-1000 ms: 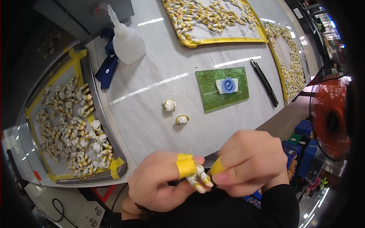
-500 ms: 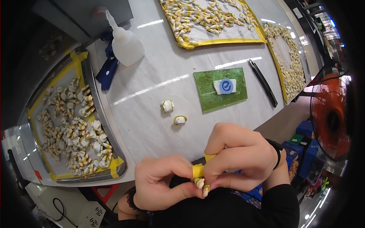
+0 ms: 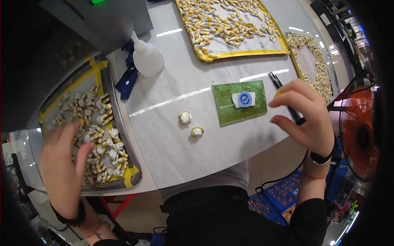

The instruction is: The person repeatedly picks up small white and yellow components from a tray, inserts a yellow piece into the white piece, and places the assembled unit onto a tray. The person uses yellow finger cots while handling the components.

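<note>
Left hand (image 3: 61, 170) spread over tray (image 3: 131, 174); right hand (image 3: 308, 117) spread by edge of green slab (image 3: 225, 115); tabletop (image 3: 172, 160) between.

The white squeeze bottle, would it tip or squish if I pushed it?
The white squeeze bottle might tip if pushed at its tall nozzle, though its wider body could help steady it. Its plastic-looking sides would probably give a little. Pushed low, it might slide, because the tabletop looks smooth and shiny.
</note>
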Demonstrator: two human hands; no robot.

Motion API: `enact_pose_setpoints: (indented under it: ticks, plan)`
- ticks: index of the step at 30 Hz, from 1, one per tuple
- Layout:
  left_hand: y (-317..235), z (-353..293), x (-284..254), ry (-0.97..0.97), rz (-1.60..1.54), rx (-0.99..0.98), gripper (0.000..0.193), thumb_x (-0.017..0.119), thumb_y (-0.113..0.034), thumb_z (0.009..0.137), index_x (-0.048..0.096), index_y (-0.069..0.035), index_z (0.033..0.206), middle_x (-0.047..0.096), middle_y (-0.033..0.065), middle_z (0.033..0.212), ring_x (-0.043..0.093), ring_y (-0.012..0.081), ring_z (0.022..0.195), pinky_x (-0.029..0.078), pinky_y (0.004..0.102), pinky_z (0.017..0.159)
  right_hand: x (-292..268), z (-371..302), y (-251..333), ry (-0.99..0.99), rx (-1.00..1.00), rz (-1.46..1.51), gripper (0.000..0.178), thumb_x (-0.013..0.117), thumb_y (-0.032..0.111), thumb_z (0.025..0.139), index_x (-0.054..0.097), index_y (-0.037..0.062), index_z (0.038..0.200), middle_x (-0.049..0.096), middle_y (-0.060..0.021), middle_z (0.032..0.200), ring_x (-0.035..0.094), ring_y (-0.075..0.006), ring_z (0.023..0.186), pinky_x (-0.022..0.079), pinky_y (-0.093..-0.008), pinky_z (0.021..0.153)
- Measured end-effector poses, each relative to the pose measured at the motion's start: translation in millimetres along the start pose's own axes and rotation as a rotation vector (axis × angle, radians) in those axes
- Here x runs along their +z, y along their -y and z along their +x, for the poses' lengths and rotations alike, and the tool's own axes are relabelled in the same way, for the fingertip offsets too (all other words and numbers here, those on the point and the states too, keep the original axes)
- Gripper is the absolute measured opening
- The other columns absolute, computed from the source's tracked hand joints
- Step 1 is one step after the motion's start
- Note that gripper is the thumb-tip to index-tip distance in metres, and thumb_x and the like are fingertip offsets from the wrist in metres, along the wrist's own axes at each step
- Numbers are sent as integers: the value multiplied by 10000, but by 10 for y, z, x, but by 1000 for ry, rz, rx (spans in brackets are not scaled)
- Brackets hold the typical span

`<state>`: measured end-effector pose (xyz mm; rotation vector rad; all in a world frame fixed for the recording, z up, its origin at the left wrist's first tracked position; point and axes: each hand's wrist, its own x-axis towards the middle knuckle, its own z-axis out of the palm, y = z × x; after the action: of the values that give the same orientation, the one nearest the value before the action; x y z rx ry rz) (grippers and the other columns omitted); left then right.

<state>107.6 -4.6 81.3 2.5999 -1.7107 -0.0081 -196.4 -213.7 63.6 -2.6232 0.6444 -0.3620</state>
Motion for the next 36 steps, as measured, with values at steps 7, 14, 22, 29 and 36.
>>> enact_pose_setpoints:
  ticks: [7, 14, 22, 29, 36]
  plan:
    - [-778, 514, 244, 197, -342, 722, 296, 576, 26, 709, 590, -26, 1000, 608, 142, 1003, 575, 324, 934, 462, 376, 806, -145, 575, -586, -39, -37, -179, 157, 622, 42, 751, 607, 11, 904, 627, -131, 866, 592, -282, 817, 467, -359, 738]
    - [-762, 635, 464, 258, -314, 796, 145, 539, -6, 713, 522, -18, 857, 561, 103, 809, 568, 283, 806, 483, 361, 680, 213, 1023, -1041, 64, -165, -96, 145, 611, 66, 795, 613, 9, 928, 633, -141, 883, 598, -271, 788, 485, -343, 711]
    - [-689, 574, 543, 183, -399, 840, 196, 583, 11, 702, 527, -39, 884, 557, 106, 818, 557, 285, 792, 463, 367, 684, 355, 1010, -1074, -29, -199, -293, 123, 563, 82, 872, 484, -11, 885, 559, -107, 767, 539, -289, 707, 453, -338, 681]
    - [-627, 20, -250, 243, -683, 615, 301, 722, -63, 684, 645, -69, 975, 542, 92, 793, 557, 247, 684, 451, 322, 604, -34, 504, -364, -120, -9, 329, 81, 555, -16, 842, 600, -17, 910, 628, -39, 750, 564, -93, 640, 449, -223, 567]
    - [-534, -302, 250, 487, -1503, 642, 413, 749, -162, 784, 565, 30, 1100, 638, 131, 904, 627, 161, 763, 492, 243, 713, 193, -7, -143, 22, -68, 101, 109, 660, -17, 752, 632, 17, 852, 602, -80, 719, 583, -215, 629, 466, -293, 550]
